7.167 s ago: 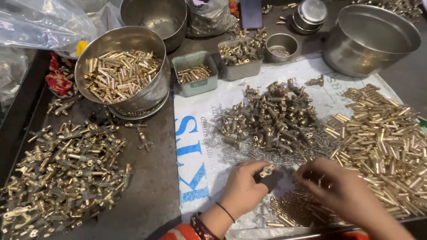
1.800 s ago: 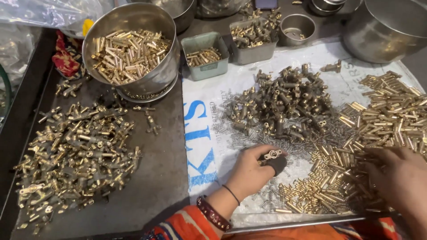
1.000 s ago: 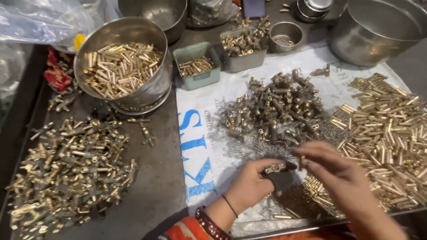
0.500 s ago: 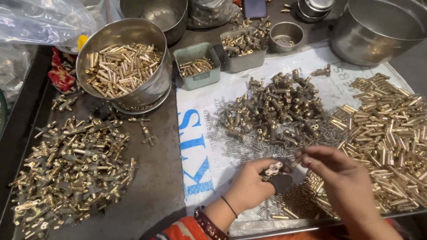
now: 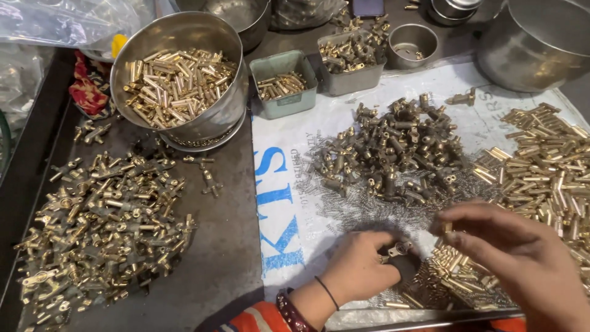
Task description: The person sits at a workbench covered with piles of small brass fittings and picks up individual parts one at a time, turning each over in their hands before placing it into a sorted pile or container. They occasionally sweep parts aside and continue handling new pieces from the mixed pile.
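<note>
A white printed sack sheet point(image 5: 289, 123) covers the dark work tray point(image 5: 227, 246), bearing a heap of dull brass fittings point(image 5: 393, 150) and a spread of small brass tubes point(image 5: 547, 172). The left hand point(image 5: 359, 270) has its fingers curled tight around a brass fitting point(image 5: 396, 249) seated on a dark block point(image 5: 404, 265). Just beside it the right hand point(image 5: 510, 252) pinches a small brass tube point(image 5: 447, 229) between thumb and fingertips.
</note>
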